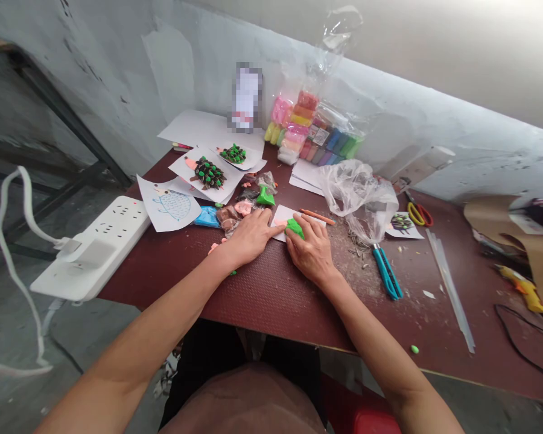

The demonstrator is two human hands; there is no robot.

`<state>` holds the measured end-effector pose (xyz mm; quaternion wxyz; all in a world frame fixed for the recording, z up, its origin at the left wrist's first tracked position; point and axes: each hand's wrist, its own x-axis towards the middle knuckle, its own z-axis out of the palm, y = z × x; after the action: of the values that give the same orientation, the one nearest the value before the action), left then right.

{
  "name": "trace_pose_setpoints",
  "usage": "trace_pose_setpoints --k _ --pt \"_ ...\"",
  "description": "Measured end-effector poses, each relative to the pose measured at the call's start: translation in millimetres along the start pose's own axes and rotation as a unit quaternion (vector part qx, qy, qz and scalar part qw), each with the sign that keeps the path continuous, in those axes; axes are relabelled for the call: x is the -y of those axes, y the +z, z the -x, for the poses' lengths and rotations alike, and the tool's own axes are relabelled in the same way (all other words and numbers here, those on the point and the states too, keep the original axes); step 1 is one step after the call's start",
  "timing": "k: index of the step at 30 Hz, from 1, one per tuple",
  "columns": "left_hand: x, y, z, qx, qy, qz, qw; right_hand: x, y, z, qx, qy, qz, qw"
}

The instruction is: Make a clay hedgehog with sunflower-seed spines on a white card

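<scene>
A small white card [280,213] lies on the dark red table, with a flat piece of green clay [294,227] and a bit of pink clay on it. My left hand [252,236] rests at the card's left edge, fingers spread, one fingertip by the pink clay; nothing shows in its grasp. My right hand [311,246] lies over the card's right part, its fingers apart and touching the green clay, pressed against the card. An orange pencil [317,217] lies just behind the right hand. Clay packets, one green [265,196], lie behind the left hand.
Hedgehog pictures [208,173], a blue drawing [176,205] and a white power strip [95,248] are on the left. Bagged coloured clay [317,135] stands at the back. To the right are a plastic bag [357,190], teal cutter [387,272], scissors [420,214], clear sticks [450,289] and a yellow glue gun [525,289].
</scene>
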<state>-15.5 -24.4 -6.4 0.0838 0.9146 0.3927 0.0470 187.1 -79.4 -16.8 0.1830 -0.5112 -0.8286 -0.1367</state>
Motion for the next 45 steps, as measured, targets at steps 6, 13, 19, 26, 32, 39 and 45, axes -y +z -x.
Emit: trace_pose_setpoints --k 6,13,19,26,32,39,45 --pt "1.1 -1.1 0.3 -0.003 0.01 0.007 1.0 0.4 3.1 0.0 0.02 -0.007 -0.016 1.0" --pt "-0.8 -3.8 -0.3 0.008 -0.007 0.02 1.0 1.2 1.7 1.3 0.004 -0.005 -0.007 1.0" --pt "0.0 -3.0 -0.1 -0.001 -0.003 0.016 1.0 1.2 2.5 0.9 0.005 -0.021 -0.009 1.0" --pt "0.6 -2.0 -0.2 0.003 -0.003 0.002 1.0 1.4 1.2 1.2 0.002 -0.012 -0.017 1.0" --pt "1.1 0.5 -0.1 -0.01 0.0 0.011 1.0 1.3 2.8 0.5 0.02 -0.007 -0.025 0.999" --pt "-0.6 -3.2 -0.7 0.011 -0.007 0.012 1.0 1.7 1.4 1.7 0.001 0.022 -0.005 1.0" --pt "-0.4 -0.5 0.0 -0.008 0.002 0.017 1.0 2.5 2.4 0.2 0.03 0.043 -0.008 0.999"
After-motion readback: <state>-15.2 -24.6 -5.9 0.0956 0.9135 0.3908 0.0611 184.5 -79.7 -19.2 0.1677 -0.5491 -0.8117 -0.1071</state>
